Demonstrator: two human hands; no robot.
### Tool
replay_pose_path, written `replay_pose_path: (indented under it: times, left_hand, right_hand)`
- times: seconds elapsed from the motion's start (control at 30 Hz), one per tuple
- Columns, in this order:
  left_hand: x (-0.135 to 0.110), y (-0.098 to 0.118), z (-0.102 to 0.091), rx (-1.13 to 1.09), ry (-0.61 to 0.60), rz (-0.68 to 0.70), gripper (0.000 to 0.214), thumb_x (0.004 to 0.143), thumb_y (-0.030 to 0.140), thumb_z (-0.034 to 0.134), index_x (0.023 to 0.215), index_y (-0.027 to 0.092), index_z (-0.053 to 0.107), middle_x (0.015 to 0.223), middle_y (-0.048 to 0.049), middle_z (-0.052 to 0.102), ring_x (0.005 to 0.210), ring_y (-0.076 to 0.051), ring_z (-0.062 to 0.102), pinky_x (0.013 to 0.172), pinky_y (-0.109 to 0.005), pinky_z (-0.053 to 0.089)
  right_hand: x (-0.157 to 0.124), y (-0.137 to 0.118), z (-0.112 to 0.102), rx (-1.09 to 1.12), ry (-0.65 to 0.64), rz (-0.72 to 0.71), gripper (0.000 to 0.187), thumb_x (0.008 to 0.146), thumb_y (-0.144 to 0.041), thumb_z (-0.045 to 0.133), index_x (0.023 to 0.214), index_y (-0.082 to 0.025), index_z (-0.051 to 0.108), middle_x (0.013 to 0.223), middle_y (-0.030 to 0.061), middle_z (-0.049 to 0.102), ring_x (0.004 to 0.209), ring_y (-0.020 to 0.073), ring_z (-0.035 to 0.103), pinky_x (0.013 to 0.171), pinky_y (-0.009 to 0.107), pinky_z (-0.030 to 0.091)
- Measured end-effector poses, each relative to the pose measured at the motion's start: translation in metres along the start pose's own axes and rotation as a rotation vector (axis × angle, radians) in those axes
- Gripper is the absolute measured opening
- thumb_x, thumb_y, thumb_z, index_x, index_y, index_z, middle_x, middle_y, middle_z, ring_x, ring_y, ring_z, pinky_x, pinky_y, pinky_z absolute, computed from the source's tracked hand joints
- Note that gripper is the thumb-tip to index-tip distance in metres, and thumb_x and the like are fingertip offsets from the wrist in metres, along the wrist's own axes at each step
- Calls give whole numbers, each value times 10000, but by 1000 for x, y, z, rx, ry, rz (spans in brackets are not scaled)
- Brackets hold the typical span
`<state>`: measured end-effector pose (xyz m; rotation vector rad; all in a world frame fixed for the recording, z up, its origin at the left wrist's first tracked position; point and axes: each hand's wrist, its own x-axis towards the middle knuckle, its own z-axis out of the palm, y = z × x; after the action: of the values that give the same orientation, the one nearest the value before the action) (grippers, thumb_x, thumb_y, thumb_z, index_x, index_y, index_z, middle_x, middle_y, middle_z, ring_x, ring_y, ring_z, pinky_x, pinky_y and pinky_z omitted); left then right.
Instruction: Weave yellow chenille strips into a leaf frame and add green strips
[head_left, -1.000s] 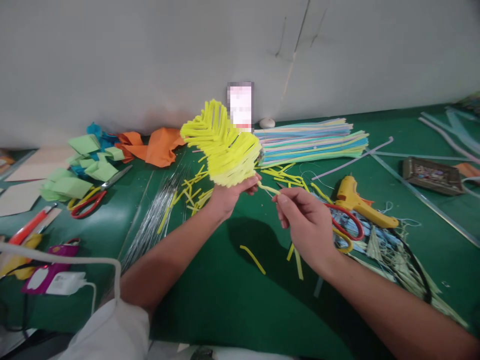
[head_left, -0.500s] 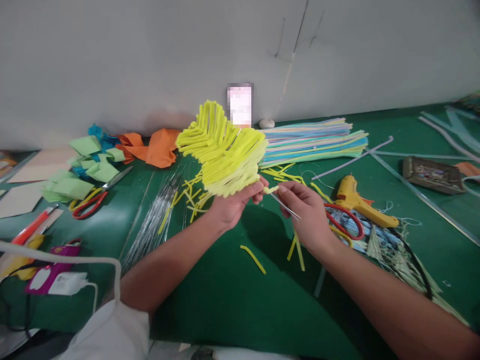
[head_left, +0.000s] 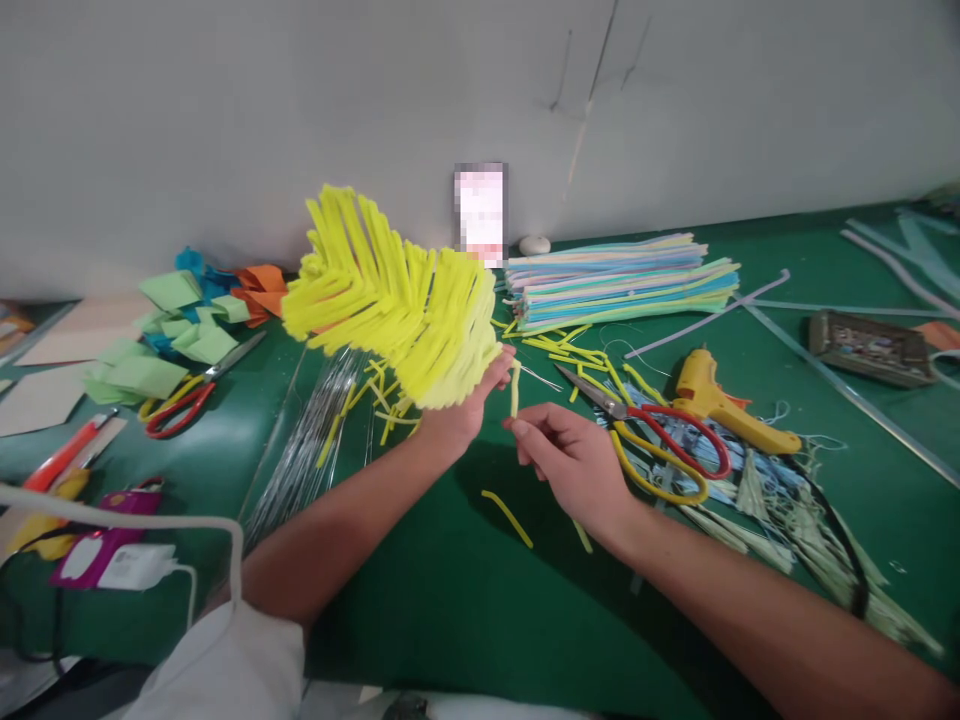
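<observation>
Running down beside the left hand (head_left: 466,405), a pale yellow strip (head_left: 515,390) is pinched at its lower end by the right hand (head_left: 574,460), thumb against fingers. The base of a yellow, leaf-like piece (head_left: 390,295) is gripped in the closed left fingers and held above the table (head_left: 420,620). Its rows seem finished down to the pale base, where the strip and bare wires (head_left: 541,379) are left loose. Offcuts (head_left: 381,400) are strewn behind; pastel stems (head_left: 622,285) are laid beyond.
</observation>
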<state>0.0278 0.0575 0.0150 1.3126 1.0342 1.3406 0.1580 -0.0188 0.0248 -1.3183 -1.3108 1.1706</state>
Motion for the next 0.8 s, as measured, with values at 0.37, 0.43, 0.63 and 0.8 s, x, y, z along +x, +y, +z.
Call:
replay_pose_path:
  times: [0.37,0.43,0.63,0.8]
  left_hand:
    - [2,12,5,-151,-111,-66,214,685,351,800,756,169,711,720,-7,675,540,-86,544,537,-247,479]
    - [0,15,5,-183,-162,-92,213,686,348,797,765,169,712,735,-12,677,549,-85,544,524,-238,473]
    - [-4,26,7,-363,-205,-196,198,661,308,814,736,162,703,737,3,655,512,-48,517,496,-204,445]
    - [-5,30,11,-437,-118,-234,237,628,329,837,727,159,706,665,17,611,522,-45,511,502,-189,443]
  right_hand:
    - [10,-5,-25,-82,434,-247,120,820,-297,627,731,-220,648,594,-11,572,519,128,468,501,276,392]
    - [14,-3,-28,-19,488,-236,108,809,-302,647,737,-221,651,610,-8,575,537,133,477,505,276,398]
    - [25,7,-28,145,407,-105,128,792,-322,670,753,-201,660,608,-25,544,504,102,419,477,254,342]
    - [22,8,-21,162,223,4,216,779,-382,690,702,-184,650,507,-49,482,449,88,382,438,242,297]
